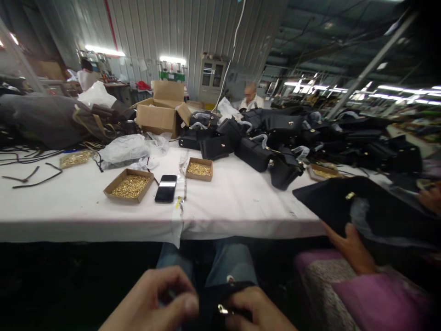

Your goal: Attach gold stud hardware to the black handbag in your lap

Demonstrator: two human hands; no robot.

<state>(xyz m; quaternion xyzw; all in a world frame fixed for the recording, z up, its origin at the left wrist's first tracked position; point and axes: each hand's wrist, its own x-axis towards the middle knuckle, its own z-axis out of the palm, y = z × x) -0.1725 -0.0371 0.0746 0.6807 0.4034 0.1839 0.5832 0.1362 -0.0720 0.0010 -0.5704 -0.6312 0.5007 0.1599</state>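
Note:
A black bag [208, 301] rests on my lap at the bottom of the view, partly hidden by my hands. It carries a gold metal clasp [223, 310] and a small round metal fitting [230, 278] near its upper edge. My right hand [260, 309] grips the bag beside the clasp, with the fingers bent over it. Just left of the bag is my left hand [158, 299], its fingers curled towards the thumb; whatever it may hold is too small or hidden to name.
On the white table [234, 202] are a cardboard tray [106, 189] and a smaller tray [208, 177] of gold hardware, and a phone [166, 188]. Black bags [255, 154] pile up behind. At right, a co-worker's hand [354, 248] supports another black bag [324, 202].

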